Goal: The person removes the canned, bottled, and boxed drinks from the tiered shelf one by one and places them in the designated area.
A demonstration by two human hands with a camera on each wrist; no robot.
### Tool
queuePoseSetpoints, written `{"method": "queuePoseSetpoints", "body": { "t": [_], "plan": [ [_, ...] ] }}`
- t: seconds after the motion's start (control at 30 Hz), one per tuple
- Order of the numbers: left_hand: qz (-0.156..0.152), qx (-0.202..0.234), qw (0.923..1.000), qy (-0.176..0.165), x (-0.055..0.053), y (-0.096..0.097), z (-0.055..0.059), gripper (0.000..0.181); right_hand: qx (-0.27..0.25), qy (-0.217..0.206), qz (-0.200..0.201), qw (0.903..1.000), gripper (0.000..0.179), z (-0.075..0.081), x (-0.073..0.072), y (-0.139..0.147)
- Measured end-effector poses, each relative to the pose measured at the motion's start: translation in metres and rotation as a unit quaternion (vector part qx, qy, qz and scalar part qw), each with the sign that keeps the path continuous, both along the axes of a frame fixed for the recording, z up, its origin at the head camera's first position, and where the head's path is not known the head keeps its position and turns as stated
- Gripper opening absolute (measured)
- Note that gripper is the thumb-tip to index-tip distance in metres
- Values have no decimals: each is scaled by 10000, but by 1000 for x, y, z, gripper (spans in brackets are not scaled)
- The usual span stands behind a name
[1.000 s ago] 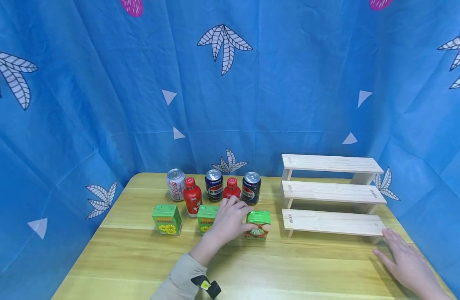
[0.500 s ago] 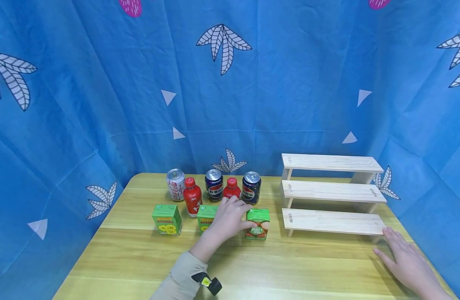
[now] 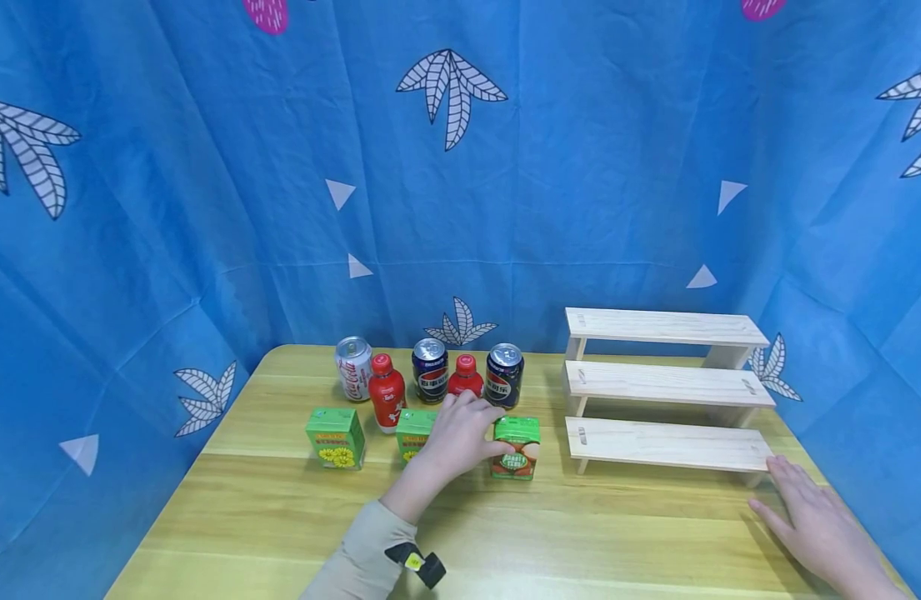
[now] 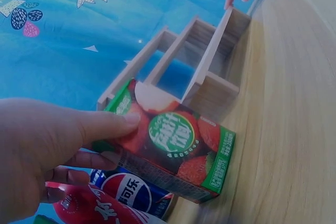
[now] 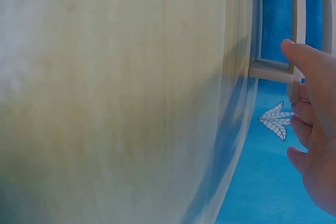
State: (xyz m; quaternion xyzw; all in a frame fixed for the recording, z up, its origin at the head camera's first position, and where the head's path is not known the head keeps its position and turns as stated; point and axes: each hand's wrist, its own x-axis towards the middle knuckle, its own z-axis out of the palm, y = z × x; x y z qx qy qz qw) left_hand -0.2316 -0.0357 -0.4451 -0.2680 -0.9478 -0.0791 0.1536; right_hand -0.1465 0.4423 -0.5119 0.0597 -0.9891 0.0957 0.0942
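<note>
In the head view my left hand (image 3: 460, 437) is at the green and red juice box (image 3: 516, 448) at the right end of the drinks. The left wrist view shows my left hand (image 4: 58, 145) gripping the juice box (image 4: 173, 140), thumb on its printed front and fingers behind. A red bottle (image 4: 100, 203) and a dark blue Pepsi can (image 4: 131, 192) show just beyond it. My right hand (image 3: 820, 525) lies by the right end of the lowest board of a three-step wooden shelf (image 3: 670, 443), fingertips right at its corner.
Two green cartons with yellow flowers (image 3: 335, 439) stand left of the juice box, one partly behind my left hand. Behind are a silver Coca-Cola can (image 3: 352, 368), another red bottle (image 3: 386, 393) and another dark can (image 3: 430, 371). Blue patterned cloth (image 3: 618, 167) surrounds the wooden table (image 3: 227, 533).
The juice box has turned slightly under my left hand, its front now facing more squarely forward. My right hand and the shelf stay where they were.
</note>
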Motion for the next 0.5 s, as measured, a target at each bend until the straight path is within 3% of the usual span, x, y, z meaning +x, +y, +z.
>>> {"method": "queuePoseSetpoints", "body": {
  "t": [0.2, 0.5],
  "plan": [
    [16, 42, 9999, -124, 4, -5, 5, 56, 77, 7, 88, 9999, 72, 3, -4, 2],
    [-23, 289, 9993, 251, 9, -27, 14, 53, 112, -331, 17, 9994, 70, 20, -6, 9]
  ]
}}
